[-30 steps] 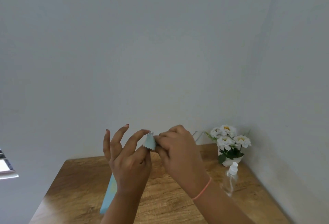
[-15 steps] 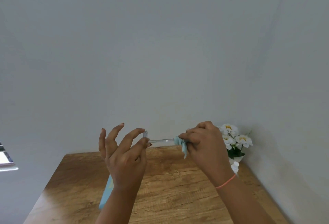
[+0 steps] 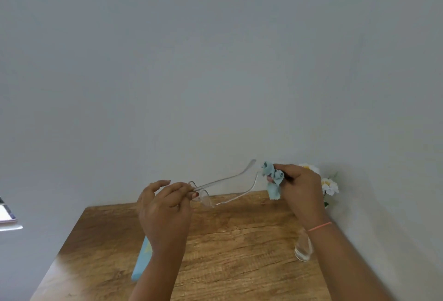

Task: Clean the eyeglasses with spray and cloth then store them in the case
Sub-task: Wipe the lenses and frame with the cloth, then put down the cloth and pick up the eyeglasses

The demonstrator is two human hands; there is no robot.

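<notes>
Just below frame centre, the left hand (image 3: 165, 207) pinches the front of the clear eyeglasses (image 3: 205, 198), held above the wooden table (image 3: 239, 240). To the right, the right hand (image 3: 299, 188) grips the pale blue cloth (image 3: 272, 178) at one temple tip. The blue case (image 3: 141, 262) lies lower left and the spray bottle (image 3: 303, 248) lower right.

L hand (image 3: 165, 205) pinching, R hand (image 3: 299, 188) fisted

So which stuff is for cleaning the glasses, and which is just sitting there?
For the job: eyeglasses, pinched by the left hand; cloth, gripped by the right hand; spray bottle; blue case on the table.
Just sitting there: white flowers in the corner.
</notes>
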